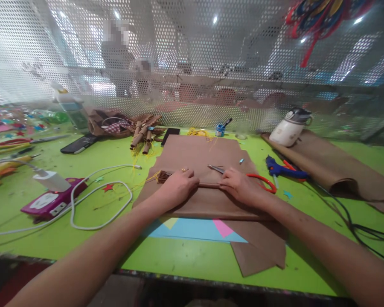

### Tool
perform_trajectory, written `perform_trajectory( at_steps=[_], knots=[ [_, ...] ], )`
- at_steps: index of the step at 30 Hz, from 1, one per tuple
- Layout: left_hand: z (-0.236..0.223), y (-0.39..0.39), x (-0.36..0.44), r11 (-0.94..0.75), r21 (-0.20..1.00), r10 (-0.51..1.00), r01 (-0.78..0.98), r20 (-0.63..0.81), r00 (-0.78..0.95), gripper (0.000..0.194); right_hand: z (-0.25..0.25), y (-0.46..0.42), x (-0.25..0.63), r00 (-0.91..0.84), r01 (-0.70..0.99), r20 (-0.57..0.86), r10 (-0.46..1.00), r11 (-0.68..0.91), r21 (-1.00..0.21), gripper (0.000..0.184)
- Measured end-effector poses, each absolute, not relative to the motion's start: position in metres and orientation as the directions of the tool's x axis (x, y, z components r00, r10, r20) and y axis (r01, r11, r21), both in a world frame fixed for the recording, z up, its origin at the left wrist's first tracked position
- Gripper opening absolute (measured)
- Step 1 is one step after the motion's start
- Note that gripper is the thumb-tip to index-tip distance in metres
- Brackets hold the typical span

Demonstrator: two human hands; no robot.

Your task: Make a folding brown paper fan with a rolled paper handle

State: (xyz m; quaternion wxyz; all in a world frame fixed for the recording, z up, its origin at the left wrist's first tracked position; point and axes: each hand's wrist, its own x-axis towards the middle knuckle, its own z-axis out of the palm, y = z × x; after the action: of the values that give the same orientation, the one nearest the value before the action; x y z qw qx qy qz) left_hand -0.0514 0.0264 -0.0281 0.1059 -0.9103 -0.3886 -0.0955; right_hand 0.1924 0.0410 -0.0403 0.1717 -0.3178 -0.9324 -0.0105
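Hands palm-down, fingers curled on paper roll

The one view looks from the person's head, close above, facing forward and down across the table. The left forearm enters at eight o'clock, the right forearm at four; the mesh screen spans ten to two, and the table's near edge crosses six.

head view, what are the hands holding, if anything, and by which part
The left hand and right hand are on a paper roll, at either side of its visible stretch; whether they grip or just press cannot be told.
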Motion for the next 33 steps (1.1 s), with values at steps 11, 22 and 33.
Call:
perform_trajectory(
  at_steps=[11,22,33],
  knots=[
    [-0.027,0.027,-0.053,-0.675,-0.051,0.704,0.736,0.250,0.664,0.028,-0.039,0.031,0.179,-0.783,0.606,0.283,0.554,0.781,0.148,0.016],
    [-0.028,0.028,-0.057,-0.665,0.133,0.736,0.735,0.286,0.614,0.025,-0.032,0.034,0.161,-0.847,0.528,0.159,0.508,0.767,0.365,0.013],
    [0.019,0.028,-0.092,-0.579,0.298,0.803,0.759,0.368,0.468,0.026,-0.039,0.034,0.174,-0.860,0.502,0.265,0.437,0.821,0.273,0.020]
  ],
)
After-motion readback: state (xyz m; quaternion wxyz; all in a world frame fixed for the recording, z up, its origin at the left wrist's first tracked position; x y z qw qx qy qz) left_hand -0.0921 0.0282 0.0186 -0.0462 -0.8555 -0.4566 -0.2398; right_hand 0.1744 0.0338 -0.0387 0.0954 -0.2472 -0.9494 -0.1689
